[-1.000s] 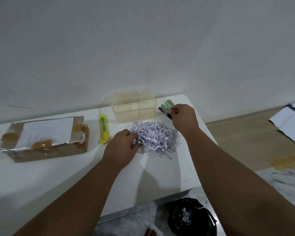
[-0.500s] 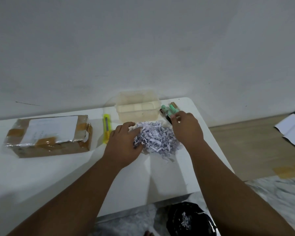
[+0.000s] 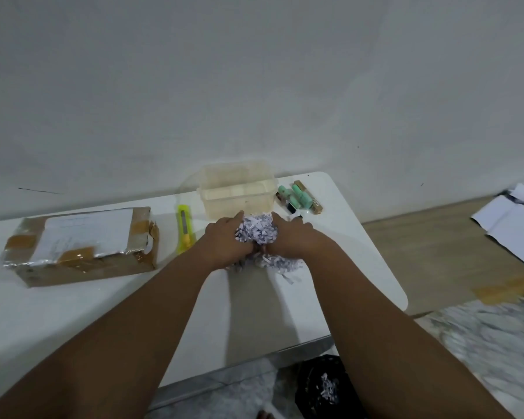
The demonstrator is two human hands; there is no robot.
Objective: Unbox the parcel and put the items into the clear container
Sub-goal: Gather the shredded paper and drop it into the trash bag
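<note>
A heap of shredded white paper [image 3: 258,231] lies on the white table [image 3: 73,313] just in front of the clear container [image 3: 236,189]. My left hand [image 3: 224,240] and my right hand [image 3: 291,237] press in on the heap from both sides and cup it between them. Some shreds trail loose under my wrists. Right of the container lie the unpacked items [image 3: 298,199]: green cylinders, a brown stick and a dark piece. The opened cardboard parcel [image 3: 79,246] with brown tape sits at the left.
A yellow utility knife [image 3: 184,228] lies between the parcel and the container. A black bag [image 3: 324,388] holding some shreds sits on the floor below the table's front edge. White sheets [image 3: 511,222] lie on the floor at the right.
My right hand left the items and came down onto the shreds. Both hands closed in and gathered the spread heap into a tighter clump.
</note>
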